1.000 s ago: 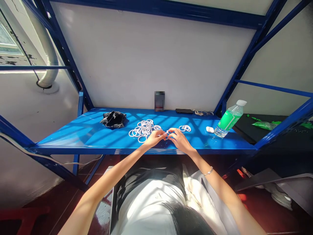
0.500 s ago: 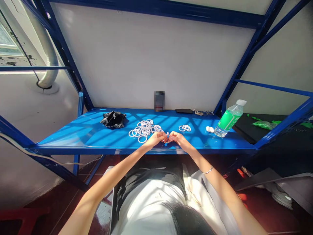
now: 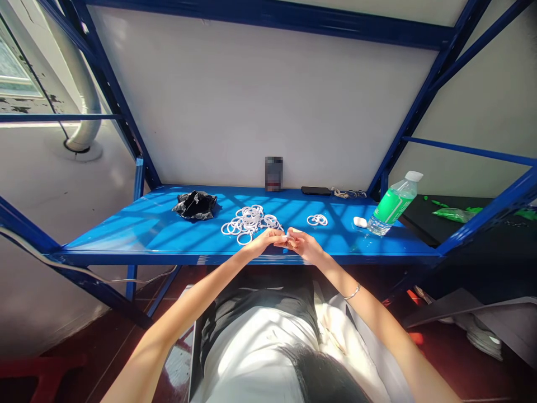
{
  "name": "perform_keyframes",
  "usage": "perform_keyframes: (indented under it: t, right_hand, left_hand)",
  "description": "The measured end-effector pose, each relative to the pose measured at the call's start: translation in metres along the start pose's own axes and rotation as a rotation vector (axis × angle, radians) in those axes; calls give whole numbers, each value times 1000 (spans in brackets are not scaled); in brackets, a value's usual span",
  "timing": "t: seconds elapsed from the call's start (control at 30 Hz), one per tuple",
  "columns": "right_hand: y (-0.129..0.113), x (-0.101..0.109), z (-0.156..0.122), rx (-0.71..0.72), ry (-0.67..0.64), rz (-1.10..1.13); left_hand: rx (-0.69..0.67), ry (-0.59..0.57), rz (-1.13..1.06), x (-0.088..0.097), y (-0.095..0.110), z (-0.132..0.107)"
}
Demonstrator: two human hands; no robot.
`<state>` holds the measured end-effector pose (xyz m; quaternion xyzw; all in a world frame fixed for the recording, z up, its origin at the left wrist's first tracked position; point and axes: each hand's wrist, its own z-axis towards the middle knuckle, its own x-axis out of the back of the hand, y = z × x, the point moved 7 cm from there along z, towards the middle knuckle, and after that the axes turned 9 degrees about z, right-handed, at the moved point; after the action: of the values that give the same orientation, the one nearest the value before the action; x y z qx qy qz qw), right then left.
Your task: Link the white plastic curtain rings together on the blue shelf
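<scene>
My left hand (image 3: 265, 240) and my right hand (image 3: 302, 244) meet fingertip to fingertip over the front of the blue shelf (image 3: 146, 229). Both are pinched on a small white ring (image 3: 285, 239) held between them, mostly hidden by the fingers. A heap of white rings (image 3: 248, 220) lies just behind my left hand. A smaller group of white rings (image 3: 317, 220) lies behind my right hand. A thin bracelet (image 3: 351, 293) sits on my right wrist.
A crumpled black bag (image 3: 195, 204) lies at the left. A green-labelled water bottle (image 3: 393, 203) leans at the right, with a small white case (image 3: 359, 222) beside it. At the back wall stand a small dark box (image 3: 273, 173), a black phone (image 3: 315, 191) and a cable (image 3: 346, 194). Blue frame struts flank the shelf.
My hands have drawn closer together and slightly toward the shelf's front edge. The small ring between them is now more hidden by the fingers. Everything on the shelf stayed put.
</scene>
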<state>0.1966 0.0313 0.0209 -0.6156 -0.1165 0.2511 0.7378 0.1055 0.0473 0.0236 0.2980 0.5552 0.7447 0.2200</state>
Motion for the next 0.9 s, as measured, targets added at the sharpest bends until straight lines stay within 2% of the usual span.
perform_keyframes:
  t: [0.1,0.33,0.43,0.57,0.63,0.7,0.8,0.9]
  right_hand:
    - [7,0,0,-96,29,213]
    - [13,2,1,-138,39,329]
    - [11,2,1,-118,45,335]
    - [6,10,0,-43,97,223]
    - [3,19,0,8,131,104]
    - [-3,35,-1,77,207,-122]
    - [-18,64,-8,219,419,-652]
    - [-29,85,-20,309,610,-1137]
  left_hand:
    - [30,-11,40,-2,0,-1]
    - [57,15,14,1,-8,2]
    - [48,61,-33,4,-9,3]
    - [15,114,-116,7,-5,4]
    - [-2,150,-101,9,-4,5]
    - [-38,210,29,11,-2,4]
    - [-105,312,300,15,4,0]
    - [-212,388,674,18,14,-5]
